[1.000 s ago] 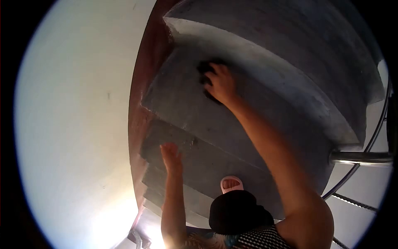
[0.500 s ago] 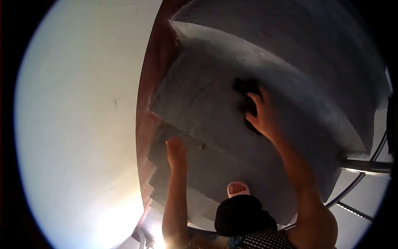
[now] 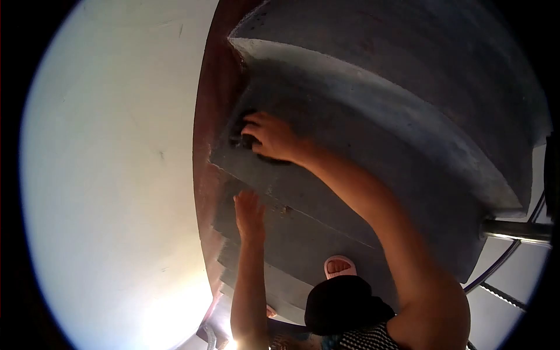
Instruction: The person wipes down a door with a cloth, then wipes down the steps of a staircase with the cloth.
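Observation:
My right hand (image 3: 273, 137) is closed over a dark cloth (image 3: 249, 142) and presses it on a grey stair tread (image 3: 332, 169), near the tread's left end. Dark folds of the cloth show around my fingers and below the palm. Lower down on the left, my left hand (image 3: 250, 213) holds nothing. Its fingers are stretched out near the step below; whether they touch it I cannot tell. A small brownish speck (image 3: 286, 210) lies on that step, to the right of my left hand.
A pale wall (image 3: 116, 146) with a dark red band (image 3: 205, 134) runs along the left side of the stairs. Higher steps rise at the top. A metal post (image 3: 516, 230) stands at the right edge. My foot in a pink slipper (image 3: 340, 266) rests on a lower step.
My right hand has swept the cloth leftward across the tread, from its middle to near the red band. My left hand has barely moved.

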Motion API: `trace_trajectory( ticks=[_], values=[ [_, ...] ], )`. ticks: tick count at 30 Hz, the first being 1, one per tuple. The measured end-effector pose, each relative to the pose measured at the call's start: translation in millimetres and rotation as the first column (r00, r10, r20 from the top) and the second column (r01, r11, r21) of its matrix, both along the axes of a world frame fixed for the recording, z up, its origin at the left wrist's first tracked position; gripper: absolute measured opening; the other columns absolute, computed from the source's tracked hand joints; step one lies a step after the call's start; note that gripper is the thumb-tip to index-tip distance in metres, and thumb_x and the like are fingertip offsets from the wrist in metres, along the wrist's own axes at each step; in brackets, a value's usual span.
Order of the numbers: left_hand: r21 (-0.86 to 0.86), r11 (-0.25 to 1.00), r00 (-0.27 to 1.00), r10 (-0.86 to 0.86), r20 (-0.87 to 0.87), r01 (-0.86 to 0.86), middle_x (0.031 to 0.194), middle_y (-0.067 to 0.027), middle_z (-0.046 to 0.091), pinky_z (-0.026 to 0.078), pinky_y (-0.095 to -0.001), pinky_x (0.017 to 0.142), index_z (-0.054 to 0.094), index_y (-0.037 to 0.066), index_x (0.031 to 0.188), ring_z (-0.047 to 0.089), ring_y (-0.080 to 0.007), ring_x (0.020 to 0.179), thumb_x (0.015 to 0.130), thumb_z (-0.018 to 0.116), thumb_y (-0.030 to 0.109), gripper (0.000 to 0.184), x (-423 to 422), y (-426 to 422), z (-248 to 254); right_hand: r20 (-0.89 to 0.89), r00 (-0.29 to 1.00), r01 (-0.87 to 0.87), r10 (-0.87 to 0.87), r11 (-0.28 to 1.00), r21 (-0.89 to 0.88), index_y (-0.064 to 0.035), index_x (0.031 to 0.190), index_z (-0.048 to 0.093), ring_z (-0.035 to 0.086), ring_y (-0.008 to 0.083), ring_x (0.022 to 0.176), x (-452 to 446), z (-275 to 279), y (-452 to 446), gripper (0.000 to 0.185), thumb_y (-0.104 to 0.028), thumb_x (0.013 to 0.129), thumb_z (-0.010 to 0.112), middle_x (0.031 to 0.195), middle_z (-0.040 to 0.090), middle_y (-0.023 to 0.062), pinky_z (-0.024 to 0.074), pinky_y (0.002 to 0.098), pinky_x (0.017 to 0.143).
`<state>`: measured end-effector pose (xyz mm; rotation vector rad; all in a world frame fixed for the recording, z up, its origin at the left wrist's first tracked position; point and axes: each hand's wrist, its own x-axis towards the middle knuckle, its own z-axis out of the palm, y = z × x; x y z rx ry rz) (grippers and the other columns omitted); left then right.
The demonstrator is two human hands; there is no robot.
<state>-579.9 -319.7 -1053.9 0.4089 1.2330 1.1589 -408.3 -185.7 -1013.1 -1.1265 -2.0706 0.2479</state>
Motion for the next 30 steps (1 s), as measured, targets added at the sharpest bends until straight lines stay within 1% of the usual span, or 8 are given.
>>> trace_trajectory(
  ticks=[3,10,13,17,20,24,26,30],
  values=[
    [0.028,0.998,0.997,-0.048,-0.067,0.050,0.132,-0.0075,0.036,0.027,-0.0404,0.099,0.028,0.010,0.133,0.034,-0.0231,0.123,0.089,0.038,0.047,0.058,-4.0,9.4,-7.4,-0.127,0.988,0.101,-0.091,0.992,0.077,-0.0074,0.099,0.058,0.044,0.0299,0.107,15.3,16.3,-23.7,0.035,-0.013,0.066,0.066,0.112,0.048,0.0133,0.0402,0.0413,0.087],
    [0.094,0.983,0.937,-0.121,-0.328,0.160,0.127,-0.0083,0.038,0.035,-0.0385,0.090,0.033,0.009,0.127,0.040,-0.0220,0.113,0.087,0.049,0.032,0.049,20.7,28.6,-2.0,0.204,0.731,0.658,-0.651,0.752,0.039,-0.0067,0.108,0.053,0.049,0.0309,0.098,74.0,0.0,-26.3,0.047,-0.017,0.064,0.069,0.109,0.050,0.0147,0.0421,0.0404,0.084],
    [0.092,0.993,0.926,-0.038,-0.376,0.078,0.116,-0.0068,0.042,0.039,-0.0343,0.084,0.037,0.010,0.117,0.044,-0.0185,0.104,0.084,0.054,0.023,0.039,23.5,28.3,-17.8,0.035,0.897,0.433,-0.441,0.859,-0.275,-0.0061,0.109,0.053,0.050,0.0308,0.099,48.2,2.0,18.0,0.047,-0.019,0.067,0.067,0.109,0.051,0.0146,0.0426,0.0402,0.083],
    [0.178,0.975,0.858,-0.021,-0.514,0.131,0.101,-0.0086,0.045,0.042,-0.0281,0.075,0.035,0.001,0.118,0.048,-0.0157,0.088,0.082,0.055,0.015,0.044,2.4,33.9,-54.3,-0.156,0.956,0.196,-0.247,0.939,-0.284,-0.0059,0.109,0.054,0.049,0.0310,0.103,24.5,20.5,34.4,0.045,-0.020,0.068,0.066,0.110,0.051,0.0147,0.0418,0.0395,0.085],
    [0.215,0.970,0.820,0.029,-0.572,0.116,0.108,-0.0116,0.046,0.044,-0.0300,0.075,0.033,0.000,0.121,0.050,-0.0175,0.090,0.081,0.056,0.015,0.047,16.5,30.5,-40.8,0.107,0.846,0.515,-0.522,0.853,0.083,-0.0058,0.107,0.055,0.048,0.0311,0.103,43.1,-5.7,45.3,0.041,-0.018,0.069,0.065,0.110,0.051,0.0157,0.0400,0.0381,0.088],
    [0.251,0.963,0.811,0.070,-0.581,0.096,0.117,-0.0153,0.044,0.044,-0.0324,0.077,0.031,0.000,0.123,0.053,-0.0202,0.093,0.081,0.057,0.014,0.051,19.2,29.6,-41.1,0.282,0.809,0.500,-0.516,0.856,0.131,-0.0071,0.107,0.056,0.054,0.0282,0.097,11.1,10.8,38.8,0.043,-0.013,0.065,0.064,0.110,0.054,0.0141,0.0437,0.0355,0.082],
    [0.237,0.967,0.818,0.058,-0.572,0.097,0.116,-0.0152,0.044,0.044,-0.0327,0.077,0.031,0.000,0.124,0.053,-0.0206,0.094,0.081,0.057,0.016,0.052,16.4,26.7,-39.1,-0.024,0.993,0.084,-0.119,0.815,-0.573,-0.0073,0.108,0.056,0.050,0.0259,0.105,6.2,29.2,48.0,0.047,-0.015,0.063,0.067,0.119,0.049,0.0142,0.0418,0.0345,0.087],
    [0.179,0.974,0.757,0.013,-0.654,0.137,0.116,-0.0152,0.045,0.044,-0.0321,0.078,0.031,0.003,0.125,0.054,-0.0212,0.095,0.080,0.062,0.024,0.058,3.2,24.2,-51.3,-0.164,0.977,0.056,-0.135,0.908,-0.415,-0.0097,0.112,0.056,0.037,0.0369,0.118,-0.9,9.1,78.5,0.054,-0.027,0.063,0.070,0.132,0.036,0.0173,0.0386,0.0400,0.090]
  ],
)
